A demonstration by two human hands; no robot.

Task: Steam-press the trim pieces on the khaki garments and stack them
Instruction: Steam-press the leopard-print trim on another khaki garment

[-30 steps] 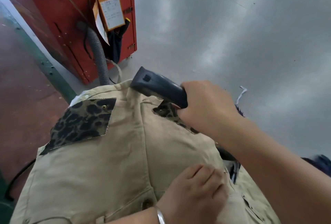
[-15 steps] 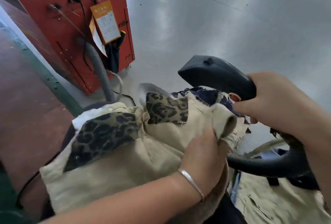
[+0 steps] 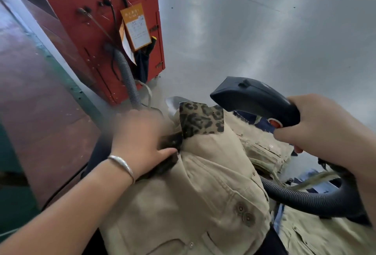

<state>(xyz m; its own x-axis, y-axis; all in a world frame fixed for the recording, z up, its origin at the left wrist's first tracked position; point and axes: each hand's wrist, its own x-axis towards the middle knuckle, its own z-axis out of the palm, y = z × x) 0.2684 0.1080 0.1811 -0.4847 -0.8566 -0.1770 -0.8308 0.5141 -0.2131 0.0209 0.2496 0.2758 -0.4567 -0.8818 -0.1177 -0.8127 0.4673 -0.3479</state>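
Observation:
A khaki garment [image 3: 203, 193] lies bunched over the pressing form in the lower middle. One leopard-print trim piece [image 3: 200, 119] stands up at its far end. My left hand [image 3: 140, 140], blurred, grips the garment's dark left trim edge, thumb pressed against the cloth. My right hand [image 3: 321, 124] holds the black steam iron [image 3: 254, 100] by its handle, lifted off the cloth above and right of the leopard trim. The iron's black hose [image 3: 301, 197] curves under my right wrist.
A red machine cabinet [image 3: 97, 30] with an orange tag and a grey ribbed hose [image 3: 128, 77] stands at the back left. More khaki garments [image 3: 317, 232] lie at the lower right. A grey metal surface [image 3: 264, 30] spreads behind. A reddish table lies at left.
The iron rose off the right leopard trim and stays lifted at the right. My left hand moved from the garment's right fold across to its left edge, and the garment shifted.

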